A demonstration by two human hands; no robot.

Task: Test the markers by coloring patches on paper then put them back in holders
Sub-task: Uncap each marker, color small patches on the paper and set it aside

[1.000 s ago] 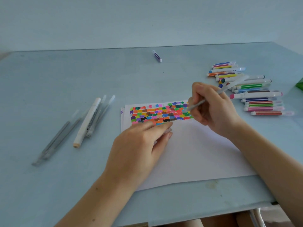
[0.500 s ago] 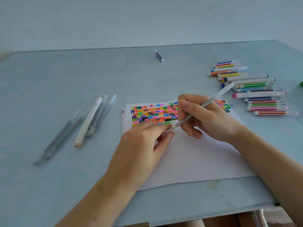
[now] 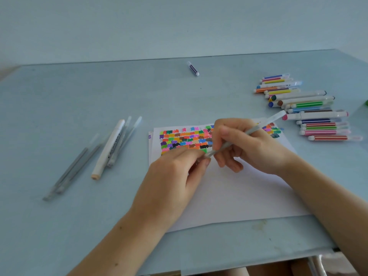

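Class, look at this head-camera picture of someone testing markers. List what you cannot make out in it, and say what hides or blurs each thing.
- Tip of the grey pen, head view: covered by the left hand fingers, so whether it is capped is unclear.
- Some colour patches on the paper: hidden behind the right hand.
- Green object at right: cut off by the frame edge.
- Print on the white marker: too blurred to read.

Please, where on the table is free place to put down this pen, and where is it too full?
Free: the bare table between the grey pens at left and the single purple marker behind; also the lower white part of the paper. Crowded: the marker pile at right.
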